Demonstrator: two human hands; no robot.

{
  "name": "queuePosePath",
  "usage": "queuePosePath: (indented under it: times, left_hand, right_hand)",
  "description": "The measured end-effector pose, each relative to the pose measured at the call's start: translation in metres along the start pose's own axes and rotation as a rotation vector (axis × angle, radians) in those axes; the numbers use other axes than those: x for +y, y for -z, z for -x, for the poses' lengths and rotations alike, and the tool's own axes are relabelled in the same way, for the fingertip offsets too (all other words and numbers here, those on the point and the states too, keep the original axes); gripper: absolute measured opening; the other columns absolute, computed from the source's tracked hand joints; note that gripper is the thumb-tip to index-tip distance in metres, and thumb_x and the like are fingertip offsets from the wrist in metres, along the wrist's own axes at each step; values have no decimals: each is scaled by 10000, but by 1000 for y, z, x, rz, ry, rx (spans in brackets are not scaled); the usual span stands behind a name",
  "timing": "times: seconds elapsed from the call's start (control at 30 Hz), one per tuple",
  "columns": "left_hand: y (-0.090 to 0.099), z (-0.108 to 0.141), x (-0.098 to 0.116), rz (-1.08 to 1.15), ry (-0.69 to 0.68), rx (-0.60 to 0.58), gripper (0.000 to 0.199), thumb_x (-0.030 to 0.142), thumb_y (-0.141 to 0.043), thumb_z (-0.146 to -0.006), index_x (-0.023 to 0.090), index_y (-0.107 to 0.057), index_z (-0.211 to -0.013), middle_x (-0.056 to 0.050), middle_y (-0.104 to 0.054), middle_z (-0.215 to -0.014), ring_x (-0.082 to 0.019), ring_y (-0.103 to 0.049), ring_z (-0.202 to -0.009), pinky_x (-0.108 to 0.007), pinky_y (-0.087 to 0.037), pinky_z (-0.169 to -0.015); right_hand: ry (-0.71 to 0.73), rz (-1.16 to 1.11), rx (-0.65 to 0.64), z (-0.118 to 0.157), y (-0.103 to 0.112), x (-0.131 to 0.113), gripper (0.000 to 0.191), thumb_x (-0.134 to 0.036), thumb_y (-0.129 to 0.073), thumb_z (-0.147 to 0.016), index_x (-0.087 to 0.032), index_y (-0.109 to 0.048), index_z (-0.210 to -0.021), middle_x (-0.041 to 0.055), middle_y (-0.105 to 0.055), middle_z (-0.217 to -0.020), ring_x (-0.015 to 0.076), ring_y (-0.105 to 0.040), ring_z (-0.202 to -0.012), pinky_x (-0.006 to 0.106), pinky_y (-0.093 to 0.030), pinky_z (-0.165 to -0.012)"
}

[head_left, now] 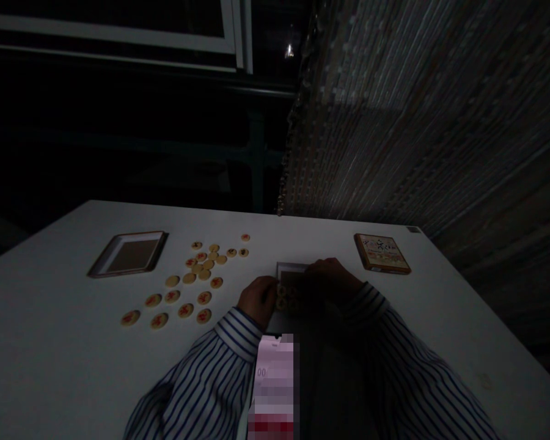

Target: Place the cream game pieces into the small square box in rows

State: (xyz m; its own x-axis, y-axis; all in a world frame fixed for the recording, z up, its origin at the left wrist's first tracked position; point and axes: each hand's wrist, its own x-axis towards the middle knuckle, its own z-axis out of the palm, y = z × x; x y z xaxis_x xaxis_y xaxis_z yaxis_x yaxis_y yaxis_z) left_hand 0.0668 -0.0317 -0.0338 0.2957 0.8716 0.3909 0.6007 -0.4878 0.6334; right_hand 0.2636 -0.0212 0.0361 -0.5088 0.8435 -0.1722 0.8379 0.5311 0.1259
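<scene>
A shallow box [297,267] sits on the table in front of me, with several round xiangqi pieces [282,303] laid in rows inside. My left hand [258,300] is closed at the box's left edge, fingers curled against its side. Over the right part of the box is my right hand [332,278], its fingers bent down into shadow; what they hold, if anything, is hidden. Left of the box, loose xiangqi pieces [186,310] are scattered on the table, some with red characters up, some dark, some blank side up.
An open tray-like box part [135,255] lies at the table's left. A printed box [382,253] lies at the far right of the white table [73,342]. A lit phone [275,373] is close to my body. A bead curtain [371,134] hangs behind. The room is dark.
</scene>
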Motion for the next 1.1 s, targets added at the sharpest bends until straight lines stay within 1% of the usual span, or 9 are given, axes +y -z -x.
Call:
queuePosePath:
  times: [0.17, 0.27, 0.5, 0.73, 0.87, 1.0, 1.1]
  left_hand:
    - [1, 0, 0, -11, 4, 3, 207, 156, -425, -728, 167, -584, -859, -49, -619, -864, -144, -566, -820, -279, -466, -754]
    - [-1, 0, -1, -20, 8, 1, 206, 157, -429, -727, 164, -584, -862, -50, -619, -860, -143, -566, -814, -274, -467, -747]
    - [-2, 0, -2, -7, 1, -6, 211, 149, -425, -728, 161, -578, -872, -49, -615, -870, -140, -560, -825, -272, -461, -755]
    - [0, 0, 0, -24, -1, -19, 210, 159, -425, -733, 151, -581, -873, -56, -617, -863, -146, -561, -822, -274, -460, -757]
    - [0, 1, 0, -28, 0, -9, 208, 159, -430, -728, 151, -582, -871, -54, -617, -861, -145, -563, -816, -272, -463, -749]
    - [-1, 1, -2, -22, -4, -7, 211, 158, -427, -732, 153, -580, -877, -53, -616, -868, -143, -560, -824, -272, -458, -759]
    - [-2, 1, -2, -18, -4, -15, 210, 160, -423, -737, 149, -581, -874, -59, -615, -871, -144, -559, -826, -271, -456, -761]
  right_hand:
    - [-23, -14, -31, -1, 0, 0, 172, -256, -453, -761, -226, -604, -836, 55, -624, -872, 170, -545, -817, 287, -322, -680]
    - [-50, -1, -7, -1, -2, -1, 171, -255, -453, -759, -222, -602, -837, 56, -624, -851, 184, -544, -813, 292, -321, -667]
    - [-27, -4, 32, -1, -7, 1, 156, -267, -471, -752, -248, -596, -843, 40, -621, -858, 187, -540, -809, 304, -314, -673]
    - [-43, 15, 15, -1, -8, 0, 146, -261, -474, -756, -238, -605, -818, 45, -624, -844, 173, -545, -796, 292, -319, -678]
    - [-24, 13, 20, 0, -6, 0, 146, -284, -477, -756, -251, -601, -825, 34, -628, -832, 168, -551, -782, 294, -326, -676]
    - [-18, 7, 46, -1, -9, 2, 155, -275, -470, -760, -250, -600, -839, 40, -628, -840, 171, -550, -803, 298, -329, -683]
    - [-6, -12, 31, -2, -10, 3, 152, -265, -475, -755, -241, -602, -836, 44, -628, -852, 167, -552, -802, 283, -333, -670]
